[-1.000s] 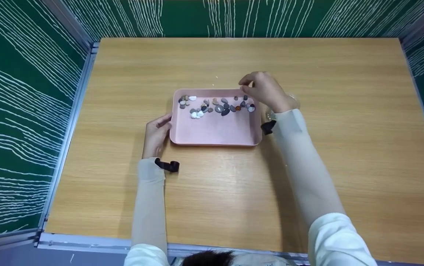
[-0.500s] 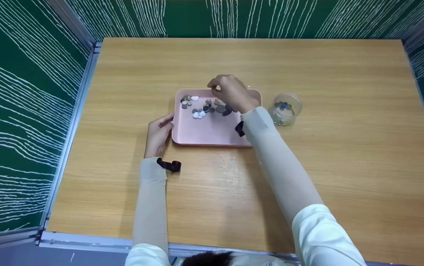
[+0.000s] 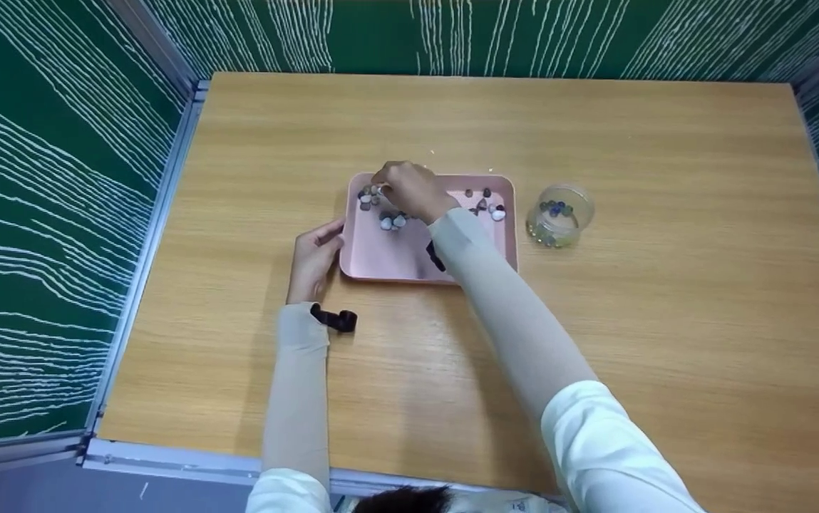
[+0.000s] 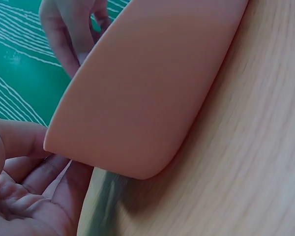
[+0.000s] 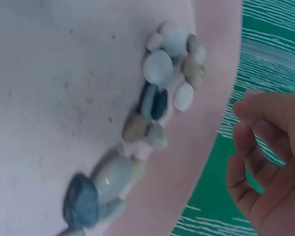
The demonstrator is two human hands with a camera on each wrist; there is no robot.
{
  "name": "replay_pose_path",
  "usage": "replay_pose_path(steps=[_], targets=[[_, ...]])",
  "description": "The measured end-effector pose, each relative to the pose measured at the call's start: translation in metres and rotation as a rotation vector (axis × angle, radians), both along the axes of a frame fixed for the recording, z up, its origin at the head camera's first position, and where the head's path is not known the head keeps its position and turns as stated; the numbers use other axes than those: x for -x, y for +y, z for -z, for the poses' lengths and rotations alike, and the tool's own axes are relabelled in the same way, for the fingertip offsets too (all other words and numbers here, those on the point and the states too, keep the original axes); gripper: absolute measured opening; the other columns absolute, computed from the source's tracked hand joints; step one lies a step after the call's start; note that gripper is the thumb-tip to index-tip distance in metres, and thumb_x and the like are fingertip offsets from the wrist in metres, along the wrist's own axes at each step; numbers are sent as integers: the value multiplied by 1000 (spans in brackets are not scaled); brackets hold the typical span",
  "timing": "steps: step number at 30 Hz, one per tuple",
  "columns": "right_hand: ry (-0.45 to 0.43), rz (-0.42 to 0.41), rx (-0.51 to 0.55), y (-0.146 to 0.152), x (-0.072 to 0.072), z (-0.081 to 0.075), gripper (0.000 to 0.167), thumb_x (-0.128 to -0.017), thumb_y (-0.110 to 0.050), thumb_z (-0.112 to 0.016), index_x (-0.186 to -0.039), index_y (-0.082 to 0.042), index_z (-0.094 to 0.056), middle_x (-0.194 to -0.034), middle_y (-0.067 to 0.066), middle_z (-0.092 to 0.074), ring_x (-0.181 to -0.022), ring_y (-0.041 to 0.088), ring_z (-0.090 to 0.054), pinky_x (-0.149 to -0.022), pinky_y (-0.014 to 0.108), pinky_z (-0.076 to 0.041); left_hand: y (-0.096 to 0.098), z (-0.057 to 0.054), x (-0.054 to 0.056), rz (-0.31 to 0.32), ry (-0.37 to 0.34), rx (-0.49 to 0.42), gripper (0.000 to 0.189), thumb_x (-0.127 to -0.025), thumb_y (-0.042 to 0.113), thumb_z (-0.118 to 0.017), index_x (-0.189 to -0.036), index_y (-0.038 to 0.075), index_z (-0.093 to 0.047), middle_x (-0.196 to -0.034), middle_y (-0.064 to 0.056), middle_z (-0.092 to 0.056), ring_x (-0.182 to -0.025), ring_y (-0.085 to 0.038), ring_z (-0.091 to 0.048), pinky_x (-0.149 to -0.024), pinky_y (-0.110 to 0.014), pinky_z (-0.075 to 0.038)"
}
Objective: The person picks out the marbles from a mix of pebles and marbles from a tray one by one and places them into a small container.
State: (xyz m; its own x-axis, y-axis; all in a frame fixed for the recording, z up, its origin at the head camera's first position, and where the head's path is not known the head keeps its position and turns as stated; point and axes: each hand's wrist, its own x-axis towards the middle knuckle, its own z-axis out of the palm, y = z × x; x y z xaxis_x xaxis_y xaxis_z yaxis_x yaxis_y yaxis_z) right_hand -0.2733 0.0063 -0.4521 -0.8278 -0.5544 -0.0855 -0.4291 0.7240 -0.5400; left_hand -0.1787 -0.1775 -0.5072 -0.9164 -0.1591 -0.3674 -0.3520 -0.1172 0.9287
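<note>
A pink tray point(image 3: 395, 263) holds several small pebbles. White pebbles point(image 3: 392, 222) lie left of centre, and another group of pebbles point(image 3: 497, 214) is at the right. My left hand point(image 3: 313, 262) holds the tray's left edge, its fingers at the rim. In the left wrist view, fingers point(image 4: 19, 140) meet the corner of the tray wall point(image 4: 137, 93). My right hand point(image 3: 415, 189) is over the tray's back left part, hiding some pebbles. In the right wrist view its bent fingers point(image 5: 243, 140) are above the rim beside a white pebble point(image 5: 183, 96); whether the fingertips pinch something cannot be seen.
A clear round container point(image 3: 560, 214) with several dark and pale glass beads stands right of the tray. Tiny white specks lie behind the tray on the wooden table point(image 3: 666, 285). Green walls point(image 3: 373, 35) with white lines border the table.
My right hand has moved left across the tray, from its back right corner to its back left part, uncovering the clear container. My left hand stays at the tray's edge.
</note>
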Motion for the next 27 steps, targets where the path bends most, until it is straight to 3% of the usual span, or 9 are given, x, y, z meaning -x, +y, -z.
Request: replay_pose_path(steps=[10,17,27], targets=[[67,-20,-73,-14,1,23,15,-91,-6,-61,-103,-7,-71,-106,12,-68,-98,27,-65,-84,41,-55,6,2,0,19,-8,33,40,-87,-8,-53,-126,-5,-59,-134,-17,-58,-127,-19,-52,-103,-26,-46],[128,-21,-248,-30,0,29,25,-95,-11,-56,-118,-13,-66,-120,9,-63,-104,30,-64,-88,46,-56,4,1,1,9,7,14,41,-86,-10,-53,-126,-5,-58,-133,-18,-58,-125,-22,-53,-102,-27,-48],[135,-1,-351,-45,1,32,21,-87,-2,-63,-105,-9,-72,-115,9,-68,-99,30,-67,-86,45,-57,0,0,2,-11,15,-6,39,-86,-10,-53,-125,-5,-59,-134,-19,-57,-127,-23,-53,-102,-27,-48]])
